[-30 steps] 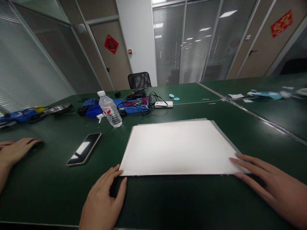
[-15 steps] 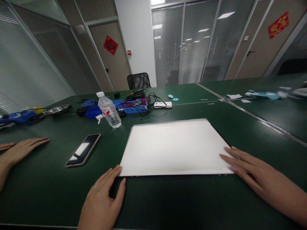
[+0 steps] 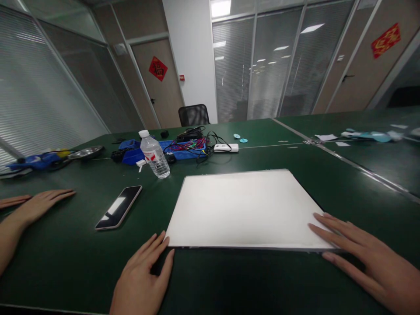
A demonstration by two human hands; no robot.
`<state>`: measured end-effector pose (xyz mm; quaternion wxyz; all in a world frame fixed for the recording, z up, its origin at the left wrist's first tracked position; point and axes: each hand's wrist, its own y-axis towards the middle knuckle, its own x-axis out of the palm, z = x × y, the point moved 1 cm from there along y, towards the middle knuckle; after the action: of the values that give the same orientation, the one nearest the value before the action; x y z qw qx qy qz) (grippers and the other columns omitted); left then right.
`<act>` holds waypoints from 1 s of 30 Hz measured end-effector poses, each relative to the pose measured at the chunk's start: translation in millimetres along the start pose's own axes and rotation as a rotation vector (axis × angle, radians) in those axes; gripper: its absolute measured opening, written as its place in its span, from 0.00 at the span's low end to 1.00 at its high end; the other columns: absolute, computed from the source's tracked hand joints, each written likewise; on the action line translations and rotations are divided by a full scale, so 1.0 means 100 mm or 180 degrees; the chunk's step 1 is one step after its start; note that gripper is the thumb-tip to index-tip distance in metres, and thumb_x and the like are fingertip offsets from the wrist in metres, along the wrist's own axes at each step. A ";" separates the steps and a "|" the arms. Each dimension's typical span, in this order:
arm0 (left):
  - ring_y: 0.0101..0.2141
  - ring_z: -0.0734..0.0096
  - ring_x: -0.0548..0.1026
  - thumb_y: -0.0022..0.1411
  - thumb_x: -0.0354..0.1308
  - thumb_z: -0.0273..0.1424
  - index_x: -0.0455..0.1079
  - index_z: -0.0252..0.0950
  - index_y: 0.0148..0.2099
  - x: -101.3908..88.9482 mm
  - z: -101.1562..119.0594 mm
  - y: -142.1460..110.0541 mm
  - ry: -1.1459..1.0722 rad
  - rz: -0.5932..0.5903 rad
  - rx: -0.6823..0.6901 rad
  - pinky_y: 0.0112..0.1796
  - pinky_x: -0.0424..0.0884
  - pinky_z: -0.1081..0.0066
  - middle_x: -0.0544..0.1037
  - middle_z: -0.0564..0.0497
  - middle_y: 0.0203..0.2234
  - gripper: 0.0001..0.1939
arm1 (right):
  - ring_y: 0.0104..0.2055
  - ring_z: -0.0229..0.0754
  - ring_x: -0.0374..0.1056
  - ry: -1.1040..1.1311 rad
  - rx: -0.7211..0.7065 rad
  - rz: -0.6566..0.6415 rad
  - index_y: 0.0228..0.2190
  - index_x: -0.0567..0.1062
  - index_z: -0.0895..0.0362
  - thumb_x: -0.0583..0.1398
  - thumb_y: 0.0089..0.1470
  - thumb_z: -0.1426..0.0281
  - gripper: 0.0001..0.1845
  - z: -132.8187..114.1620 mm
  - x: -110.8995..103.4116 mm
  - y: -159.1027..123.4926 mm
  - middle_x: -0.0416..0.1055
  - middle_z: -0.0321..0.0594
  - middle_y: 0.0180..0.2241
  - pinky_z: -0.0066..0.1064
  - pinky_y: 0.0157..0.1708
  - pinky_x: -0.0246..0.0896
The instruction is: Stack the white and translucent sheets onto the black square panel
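A flat white rectangular board (image 3: 244,210) with a thin dark edge lies on the green table. My left hand (image 3: 142,273) rests at its near left corner, fingertips touching the corner and thumb apart below the front edge. Over the near right corner, my right hand (image 3: 367,258) lays its stretched fingers on the board's surface and right edge. Its thumb sits just under the front edge, spread from the fingers. Neither hand grips anything. To the left of the board lies a phone (image 3: 118,208), screen up, with a clear water bottle (image 3: 155,157) standing behind it.
Another person's hand (image 3: 44,203) lies flat on the table (image 3: 78,262) at the far left. Behind the bottle are blue trays (image 3: 187,153) with tangled wires, and a white power strip (image 3: 226,148). A shiny metal pan-like object (image 3: 85,153) sits back left.
My view has tilted slightly, so most things sit a little lower and further right. My right thumb has moved from the board's corner to below its front edge. The left hand keeps its place.
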<state>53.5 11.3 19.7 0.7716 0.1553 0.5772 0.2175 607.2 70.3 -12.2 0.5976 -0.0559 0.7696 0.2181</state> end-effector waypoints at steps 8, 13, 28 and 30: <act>0.55 0.50 0.84 0.64 0.59 0.50 0.87 0.45 0.46 -0.03 0.02 0.01 -0.0144 -0.0028 -0.0308 0.57 0.80 0.53 0.87 0.50 0.50 0.21 | 0.72 0.59 0.61 0.0097 -0.0149 0.0133 0.64 0.74 0.32 0.58 0.65 0.47 0.28 0.08 0.05 -0.11 0.62 0.29 0.71 0.60 0.71 0.56; 0.56 0.51 0.83 0.65 0.59 0.49 0.87 0.46 0.48 -0.02 0.01 0.00 -0.0201 -0.0017 -0.0295 0.58 0.80 0.53 0.87 0.52 0.51 0.20 | 0.69 0.57 0.65 0.0054 -0.0249 0.0266 0.62 0.75 0.30 0.58 0.66 0.49 0.25 0.04 0.02 -0.09 0.64 0.28 0.70 0.56 0.68 0.62; 0.57 0.51 0.82 0.65 0.57 0.49 0.86 0.45 0.50 0.01 -0.02 -0.01 -0.0109 -0.0126 -0.0174 0.60 0.78 0.52 0.86 0.52 0.52 0.22 | 0.69 0.70 0.62 0.0349 0.1145 0.0162 0.68 0.72 0.48 0.56 0.55 0.33 0.50 -0.04 -0.04 -0.01 0.64 0.44 0.69 0.66 0.68 0.56; 0.58 0.51 0.82 0.66 0.57 0.49 0.86 0.46 0.51 0.02 -0.03 -0.01 -0.0097 -0.0158 -0.0206 0.60 0.78 0.52 0.85 0.53 0.53 0.22 | 0.68 0.69 0.63 0.0466 0.1224 0.0176 0.68 0.72 0.48 0.57 0.54 0.33 0.50 -0.10 -0.08 0.01 0.64 0.44 0.69 0.65 0.67 0.57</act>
<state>51.0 11.6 16.1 0.7901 0.1192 0.5617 0.2145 599.9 65.5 -2.4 0.5335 0.0647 0.8397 0.0788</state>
